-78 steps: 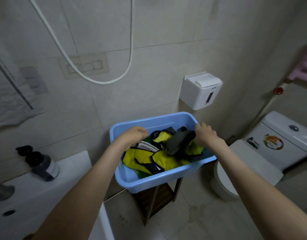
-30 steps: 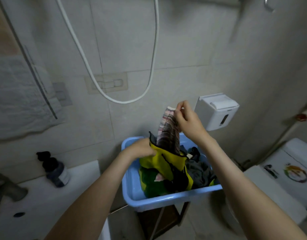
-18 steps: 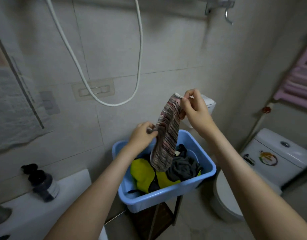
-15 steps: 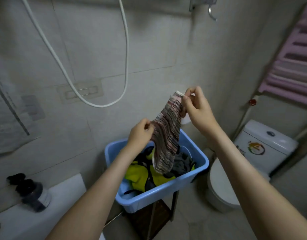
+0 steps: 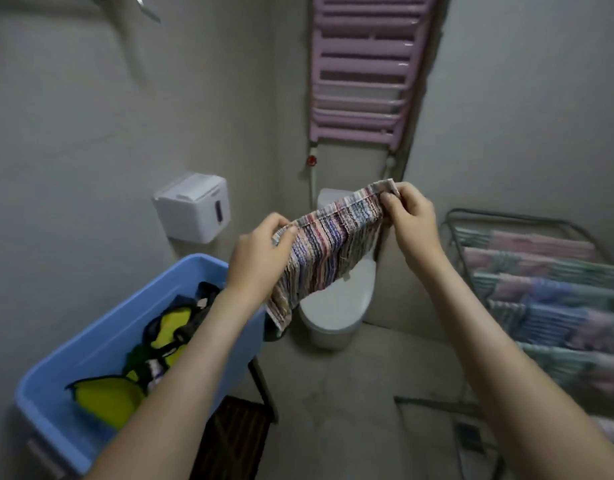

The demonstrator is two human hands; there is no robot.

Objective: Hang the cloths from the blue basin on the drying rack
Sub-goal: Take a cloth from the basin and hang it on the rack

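Head camera: you hold one striped cloth [image 5: 330, 251] in the air between the blue basin [image 5: 181, 271] at your left and the drying rack [image 5: 452, 233] at your right, in front of the toilet [image 5: 336, 306]. Your left hand [image 5: 260, 258] pinches one top corner and your right hand [image 5: 411, 220] pinches the other. The top edge is pulled taut between them while the rest hangs down, likely so the cloth opens flat and can drape over a rail without bunching. Count two hands, one cloth in them, one basin and one rack. In the basin lies a tangle of cloths [image 5: 108, 400] showing two yellow patches plus green and dark pieces, and I cannot tell how many cloths that makes. The rack's rails carry rows of pale cloths [image 5: 541, 292], at least five rows, too blurred to count singly.
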